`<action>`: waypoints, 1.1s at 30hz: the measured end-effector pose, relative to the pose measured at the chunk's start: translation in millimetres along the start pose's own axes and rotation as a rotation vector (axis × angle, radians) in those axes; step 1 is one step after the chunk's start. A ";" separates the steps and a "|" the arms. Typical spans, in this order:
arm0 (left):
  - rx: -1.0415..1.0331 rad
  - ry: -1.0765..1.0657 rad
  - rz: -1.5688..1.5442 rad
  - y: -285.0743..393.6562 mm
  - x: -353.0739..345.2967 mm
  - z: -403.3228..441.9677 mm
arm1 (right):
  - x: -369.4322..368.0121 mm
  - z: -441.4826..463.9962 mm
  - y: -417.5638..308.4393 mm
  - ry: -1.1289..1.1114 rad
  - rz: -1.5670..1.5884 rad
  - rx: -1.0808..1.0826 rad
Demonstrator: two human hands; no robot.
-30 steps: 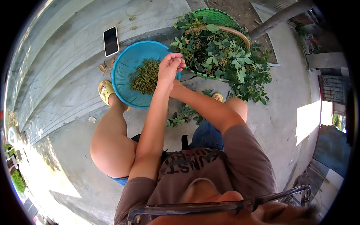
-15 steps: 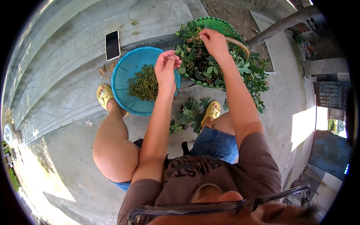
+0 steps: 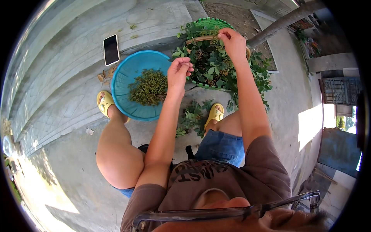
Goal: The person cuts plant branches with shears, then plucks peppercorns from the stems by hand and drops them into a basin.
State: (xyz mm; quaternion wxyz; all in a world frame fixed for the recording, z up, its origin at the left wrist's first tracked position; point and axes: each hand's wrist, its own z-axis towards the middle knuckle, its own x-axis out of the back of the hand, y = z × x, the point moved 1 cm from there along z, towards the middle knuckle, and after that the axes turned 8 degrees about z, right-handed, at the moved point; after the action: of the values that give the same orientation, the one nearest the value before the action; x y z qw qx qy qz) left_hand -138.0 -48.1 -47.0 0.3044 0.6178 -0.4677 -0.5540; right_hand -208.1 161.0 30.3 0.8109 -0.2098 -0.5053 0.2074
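"Concrete floor [image 3: 77, 170] here. Where's the basket [image 3: 211, 23]?"

"Right of the basin [image 3: 133, 63]; it's heaped with leafy stems [image 3: 213, 63]. Green clusters [image 3: 148, 88] lie in the basin."

"And the hands?"

"Right hand [image 3: 233, 43] pinched at the stems; left hand [image 3: 179, 74] half curled nearby. Whether either grips anything, I can't tell."

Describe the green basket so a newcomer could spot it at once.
Find the grey concrete steps at the upper left, then the round blue basin near them. Just right of that basin in the picture stands the green basket, with the right hand over it. Unlike the basin, it is woven, with an arched brown handle and leafy stems spilling over its side.
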 end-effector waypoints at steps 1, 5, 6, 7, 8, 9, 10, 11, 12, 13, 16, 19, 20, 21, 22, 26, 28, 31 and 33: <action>-0.001 -0.015 0.009 1.1 -4.2 -1.5 | 9.5 -5.5 -0.7 0.055 0.140 -0.039; -0.032 -0.059 0.082 5.3 -25.9 -8.5 | 36.0 -26.8 -2.3 0.138 0.460 -0.106; -0.049 -0.075 0.110 6.5 -33.6 -9.3 | 40.5 -32.6 -2.2 0.123 0.535 -0.121; -0.066 -0.092 0.138 6.6 -41.3 -8.8 | 44.8 -37.4 -2.9 0.130 0.539 -0.128; -0.096 -0.104 0.146 6.5 -48.5 -8.1 | 47.2 -41.9 -2.9 0.103 0.655 -0.149; -0.094 -0.105 0.155 6.1 -55.4 -6.8 | 49.0 -45.4 -2.1 0.075 0.774 -0.166; -0.107 -0.127 0.173 6.0 -62.1 -4.1 | 50.3 -47.7 -1.1 0.080 0.781 -0.170; -0.118 -0.149 0.190 5.7 -68.3 -2.2 | 50.8 -49.9 -0.3 0.021 0.897 -0.163; -0.114 -0.155 0.166 5.2 -74.2 -0.5 | 51.3 -51.3 0.9 -0.038 1.012 -0.152; -0.111 -0.157 0.175 6.2 -79.6 0.3 | 51.5 -51.1 3.3 -0.032 1.020 -0.158; -0.131 -0.175 0.191 6.5 -91.9 4.7 | 50.7 -49.8 9.0 -0.149 1.126 -0.203; -0.104 -0.211 0.167 -1.4 -95.1 9.5 | 53.6 -49.9 11.5 -0.182 1.199 -0.324; -0.086 -0.214 0.148 -3.8 -95.9 9.7 | 54.8 -49.9 10.3 -0.181 1.202 -0.327; -0.068 -0.217 0.128 -5.9 -96.5 9.9 | 55.5 -49.8 7.8 -0.183 1.171 -0.284; -0.065 -0.217 0.131 -9.0 -96.5 9.7 | 55.7 -50.2 7.0 -0.185 1.140 -0.241; -0.055 -0.233 -0.031 -14.9 -98.1 7.4 | 53.6 -50.6 13.6 -0.181 1.074 -0.164; -0.046 -0.224 -0.067 -15.1 -97.5 6.0 | 54.6 -53.3 12.5 -0.130 0.984 -0.148; -0.007 -0.223 -0.115 -16.6 -95.3 5.4 | 57.9 -57.3 9.8 -0.029 0.703 -0.085; -0.003 -0.218 -0.119 -18.5 -93.4 5.3 | 61.7 -56.4 5.3 0.124 0.475 0.157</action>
State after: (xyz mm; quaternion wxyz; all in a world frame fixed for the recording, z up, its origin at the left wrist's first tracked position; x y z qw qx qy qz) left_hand -133.9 45.1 -27.3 0.2193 0.5799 -0.4597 -0.6358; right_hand -132.7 191.8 50.0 0.7827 -0.2714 -0.3735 0.4175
